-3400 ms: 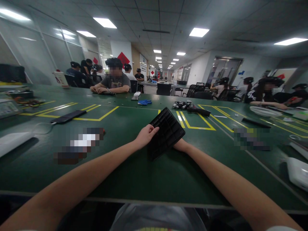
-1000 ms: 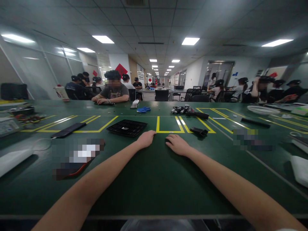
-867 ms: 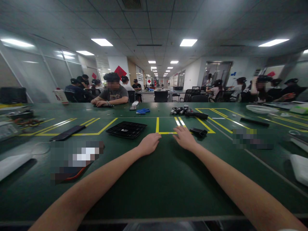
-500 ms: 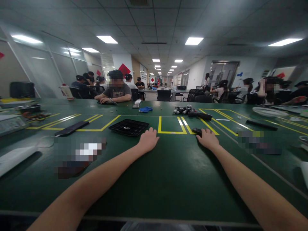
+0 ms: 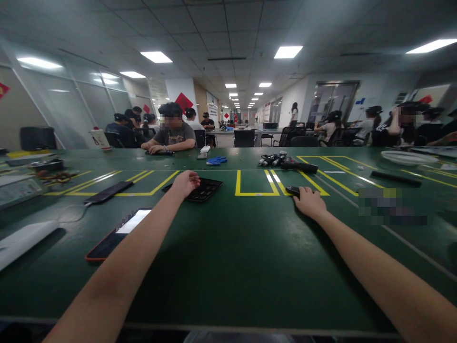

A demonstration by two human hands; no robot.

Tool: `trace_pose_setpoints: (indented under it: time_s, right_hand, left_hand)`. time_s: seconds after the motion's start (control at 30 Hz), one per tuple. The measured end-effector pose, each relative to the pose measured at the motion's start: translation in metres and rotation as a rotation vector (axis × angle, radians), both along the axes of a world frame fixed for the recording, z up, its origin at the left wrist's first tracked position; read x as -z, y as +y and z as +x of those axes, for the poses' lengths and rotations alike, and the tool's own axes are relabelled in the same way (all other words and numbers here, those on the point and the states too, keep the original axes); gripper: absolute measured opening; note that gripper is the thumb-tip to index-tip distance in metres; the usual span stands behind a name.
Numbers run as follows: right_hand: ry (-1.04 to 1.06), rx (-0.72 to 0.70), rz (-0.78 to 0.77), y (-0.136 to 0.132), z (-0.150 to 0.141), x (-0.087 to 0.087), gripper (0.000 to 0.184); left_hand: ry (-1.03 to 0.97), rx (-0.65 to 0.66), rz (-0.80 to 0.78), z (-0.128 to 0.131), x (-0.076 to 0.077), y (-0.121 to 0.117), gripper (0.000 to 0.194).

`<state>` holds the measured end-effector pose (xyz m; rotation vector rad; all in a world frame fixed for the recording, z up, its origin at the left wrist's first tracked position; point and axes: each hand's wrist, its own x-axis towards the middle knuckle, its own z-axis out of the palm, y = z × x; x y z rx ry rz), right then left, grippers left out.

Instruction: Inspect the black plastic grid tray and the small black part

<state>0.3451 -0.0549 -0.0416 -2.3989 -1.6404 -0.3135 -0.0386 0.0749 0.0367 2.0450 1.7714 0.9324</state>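
Note:
A black gridded tray [image 5: 204, 189] lies flat on the green table [image 5: 235, 257] just left of a yellow-taped box. My left hand [image 5: 185, 182] hovers over the tray's near left corner with its fingers curled, and nothing shows in them. My right hand [image 5: 309, 201] rests on the table at the right, fingers laid over a small black part [image 5: 292, 190] that sticks out from under them.
A phone in a red case [image 5: 117, 232] lies near my left forearm, a dark flat device [image 5: 105, 192] beyond it. Blue gloves [image 5: 216, 160], black cylindrical parts [image 5: 270, 159] and a black tool [image 5: 300, 166] lie farther back. Other people sit along the far edge.
The tray, held in both hands earlier, now lies on the table. My right hand slid right onto the small black part. My left hand rose and moved left over the tray.

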Motion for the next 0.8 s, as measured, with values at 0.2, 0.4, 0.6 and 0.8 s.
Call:
trace_pose_setpoints:
  time_s: [0.2, 0.4, 0.6, 0.8]
  right_hand:
    - [0.018, 0.019, 0.105, 0.010, -0.001, -0.002, 0.048]
    - [0.328, 0.001, 0.112, 0.017, 0.000, -0.003, 0.047]
    - [0.484, -0.185, 0.169, 0.016, -0.047, -0.007, 0.049]
    - [1.038, -0.518, 0.289, 0.015, -0.106, 0.002, 0.047]
  left_hand:
    - [0.253, -0.175, -0.123, -0.037, 0.005, 0.018, 0.031]
    - [0.430, -0.166, -0.190, -0.032, 0.017, 0.018, 0.031]
    - [0.417, -0.067, -0.062, 0.001, 0.032, -0.006, 0.040]
    - [0.259, 0.220, 0.042, 0.062, 0.051, -0.048, 0.038]
